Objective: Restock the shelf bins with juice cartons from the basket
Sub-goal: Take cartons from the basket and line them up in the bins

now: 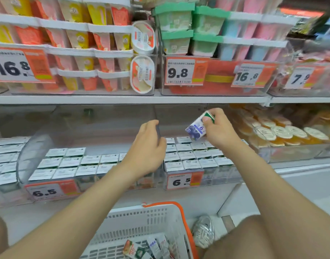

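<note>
Reference: the clear plastic shelf bin with the right-hand orange 6.5 tag [224, 174].

- Just left of it, a second clear plastic bin [89, 181] holds rows of white-topped cartons, with room at its back.
- Below the reference bin and slightly left is the white slotted plastic basket with orange handle [141, 219]. It holds a few small cartons [151, 247].
- Our left hand [149, 146] hangs over the reference bin's left wall, fingers loosely curled away from us. We can't tell if they touch anything.
- Above the reference bin's back rows is the small blue-and-white juice carton with green top [196, 128], tilted and clear of the cartons below.
- Our right hand [220, 131] is just right of the carton, pinching it with the thumb on the near face and fingers behind.

Handling, our read: light, stiff paperboard. The faces will dent if squeezed and the coating may be slick. We'd hold it across the two broad faces near the top so the base enters a free slot first.
</note>
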